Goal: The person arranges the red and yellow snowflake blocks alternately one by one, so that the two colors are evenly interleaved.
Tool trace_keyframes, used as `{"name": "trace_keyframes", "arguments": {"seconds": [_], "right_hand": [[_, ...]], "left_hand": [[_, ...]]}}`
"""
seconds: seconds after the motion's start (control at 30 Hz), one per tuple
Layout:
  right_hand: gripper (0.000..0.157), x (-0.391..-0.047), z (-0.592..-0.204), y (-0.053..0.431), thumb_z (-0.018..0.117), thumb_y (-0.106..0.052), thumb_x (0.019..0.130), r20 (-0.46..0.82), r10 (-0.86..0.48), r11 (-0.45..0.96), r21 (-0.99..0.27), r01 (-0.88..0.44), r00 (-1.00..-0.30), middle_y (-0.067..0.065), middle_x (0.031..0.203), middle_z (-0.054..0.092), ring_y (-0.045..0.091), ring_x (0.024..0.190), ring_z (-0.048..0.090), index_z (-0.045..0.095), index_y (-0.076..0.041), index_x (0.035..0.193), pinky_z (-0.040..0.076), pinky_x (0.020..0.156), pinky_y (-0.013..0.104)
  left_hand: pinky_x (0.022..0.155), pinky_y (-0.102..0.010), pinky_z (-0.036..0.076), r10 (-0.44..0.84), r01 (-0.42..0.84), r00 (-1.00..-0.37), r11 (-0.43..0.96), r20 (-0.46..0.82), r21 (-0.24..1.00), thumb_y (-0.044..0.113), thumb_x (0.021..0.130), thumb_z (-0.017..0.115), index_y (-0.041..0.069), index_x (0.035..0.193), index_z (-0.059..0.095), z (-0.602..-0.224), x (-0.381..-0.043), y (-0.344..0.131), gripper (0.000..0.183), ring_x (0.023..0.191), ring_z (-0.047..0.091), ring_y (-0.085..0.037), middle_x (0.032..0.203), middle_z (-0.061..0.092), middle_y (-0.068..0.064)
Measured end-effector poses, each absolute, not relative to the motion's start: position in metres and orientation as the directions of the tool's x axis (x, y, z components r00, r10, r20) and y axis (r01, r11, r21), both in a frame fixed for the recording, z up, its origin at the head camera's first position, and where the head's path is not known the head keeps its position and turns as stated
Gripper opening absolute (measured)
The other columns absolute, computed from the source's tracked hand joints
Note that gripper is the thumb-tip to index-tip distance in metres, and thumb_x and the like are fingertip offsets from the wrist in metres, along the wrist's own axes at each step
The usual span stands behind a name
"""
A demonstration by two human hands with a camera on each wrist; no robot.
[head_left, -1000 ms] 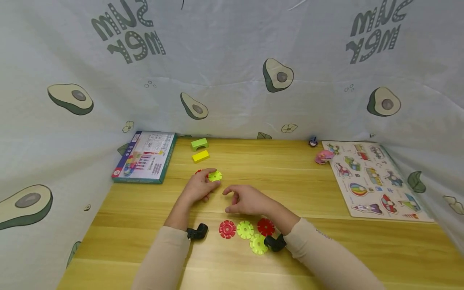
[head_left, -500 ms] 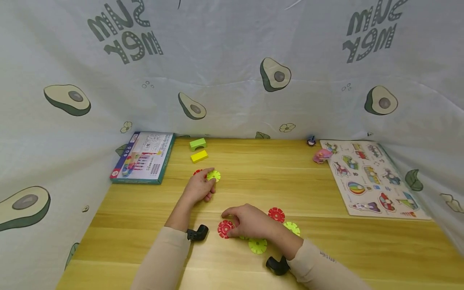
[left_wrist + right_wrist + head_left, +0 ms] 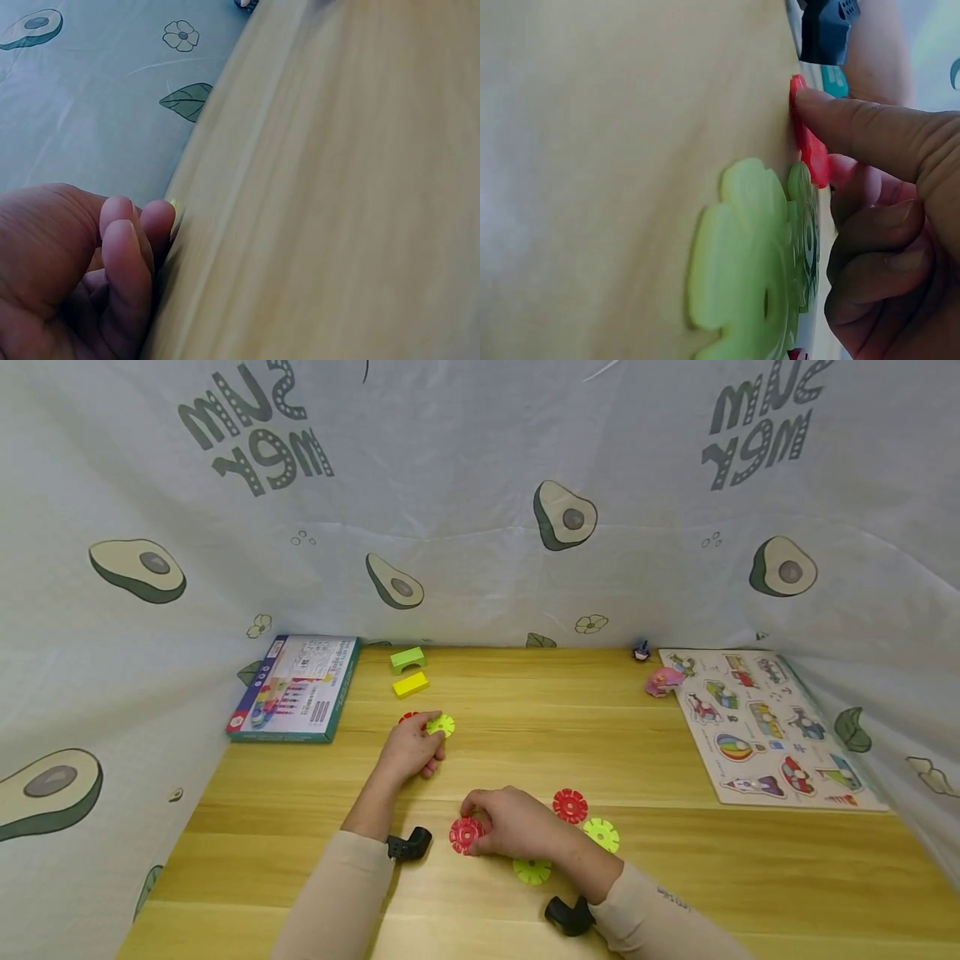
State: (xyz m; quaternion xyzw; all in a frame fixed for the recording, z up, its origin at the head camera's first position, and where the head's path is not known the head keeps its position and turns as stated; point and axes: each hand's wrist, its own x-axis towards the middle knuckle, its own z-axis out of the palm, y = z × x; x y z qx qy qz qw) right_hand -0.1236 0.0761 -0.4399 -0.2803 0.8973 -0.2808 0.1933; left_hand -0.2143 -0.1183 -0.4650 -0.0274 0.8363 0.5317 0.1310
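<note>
At the table's left middle my left hand point(image 3: 408, 752) pinches a yellow-green notched disc point(image 3: 444, 725) between thumb and index finger. A red notched disc point(image 3: 405, 717) shows partly behind that hand. In the left wrist view only a thin yellow edge point(image 3: 175, 210) peeks out at the fingertips. Nearer the front, my right hand point(image 3: 517, 822) has thumb and index finger at the edges of another red disc point(image 3: 466, 836), which lies low over the table. The right wrist view shows the thumb on this red disc point(image 3: 810, 142), with two green-looking discs point(image 3: 742, 255) beside it.
Right of my right hand lie a red disc point(image 3: 570, 806) and a yellow-green one point(image 3: 602, 835); another yellow-green disc point(image 3: 532, 871) sits below it. Farther back are a boxed toy point(image 3: 296, 689), green point(image 3: 407, 660) and yellow point(image 3: 410, 685) blocks, a pink toy point(image 3: 663, 682) and a picture puzzle board point(image 3: 765, 735).
My right hand has come down toward the front and taken the red disc by its edges. My left thumb has closed in on the yellow-green disc. Discs behind the right forearm have come into sight.
</note>
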Motion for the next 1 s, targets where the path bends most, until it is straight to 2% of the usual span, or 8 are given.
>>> {"name": "trace_keyframes", "arguments": {"seconds": [0.3, 0.57, 0.77, 0.9, 1.0], "right_hand": [[0.029, -0.125, -0.437, 0.075, 0.079, -0.028, 0.073, -0.15, -0.583, 0.686, -0.618, -0.385, -0.798, -0.008, 0.072, 0.052, 0.008, 0.063, 0.047, 0.054, -0.027, 0.088, 0.042, 0.055, 0.022], [0.02, -0.135, -0.434, 0.079, 0.074, -0.023, 0.079, -0.135, -0.575, 0.612, -0.725, -0.315, -0.807, -0.008, 0.068, 0.056, 0.009, 0.054, 0.051, 0.056, -0.025, 0.087, 0.045, 0.05, 0.024], [0.016, -0.156, -0.428, 0.081, 0.069, -0.02, 0.084, -0.155, -0.501, 0.538, -0.826, -0.166, -0.852, 0.003, 0.076, 0.057, 0.018, 0.055, 0.06, 0.057, -0.02, 0.095, 0.052, 0.049, 0.031], [0.019, -0.174, -0.426, 0.08, 0.065, -0.018, 0.087, -0.175, -0.396, 0.504, -0.862, -0.053, -0.902, 0.009, 0.079, 0.056, 0.024, 0.06, 0.064, 0.054, -0.019, 0.103, 0.054, 0.053, 0.035], [0.023, -0.188, -0.423, 0.076, 0.063, -0.015, 0.088, -0.165, -0.318, 0.498, -0.867, -0.016, -0.934, 0.01, 0.078, 0.057, 0.025, 0.062, 0.064, 0.052, -0.018, 0.108, 0.055, 0.056, 0.036]], "left_hand": [[0.042, -0.034, 0.052, 0.079, -0.199, -0.964, 0.413, -0.253, 0.889, 0.018, 0.091, 0.056, 0.016, 0.133, 0.048, -0.466, -0.214, -0.118, 0.044, 0.04, 0.054, -0.017, 0.064, 0.062, -0.011], [0.042, -0.034, 0.052, 0.071, -0.193, -0.967, 0.414, -0.243, 0.889, 0.018, 0.09, 0.057, 0.016, 0.133, 0.048, -0.468, -0.215, -0.118, 0.044, 0.04, 0.054, -0.018, 0.064, 0.063, -0.011], [0.042, -0.034, 0.052, 0.065, -0.199, -0.967, 0.416, -0.248, 0.887, 0.018, 0.09, 0.057, 0.017, 0.133, 0.049, -0.468, -0.215, -0.118, 0.044, 0.04, 0.054, -0.017, 0.065, 0.063, -0.01], [0.043, -0.034, 0.052, 0.063, -0.206, -0.965, 0.414, -0.253, 0.887, 0.019, 0.09, 0.058, 0.016, 0.133, 0.049, -0.469, -0.216, -0.118, 0.044, 0.04, 0.054, -0.017, 0.064, 0.064, -0.01], [0.043, -0.034, 0.052, 0.062, -0.207, -0.965, 0.411, -0.254, 0.888, 0.018, 0.089, 0.058, 0.016, 0.133, 0.049, -0.469, -0.216, -0.118, 0.044, 0.039, 0.054, -0.017, 0.064, 0.064, -0.01]]}}
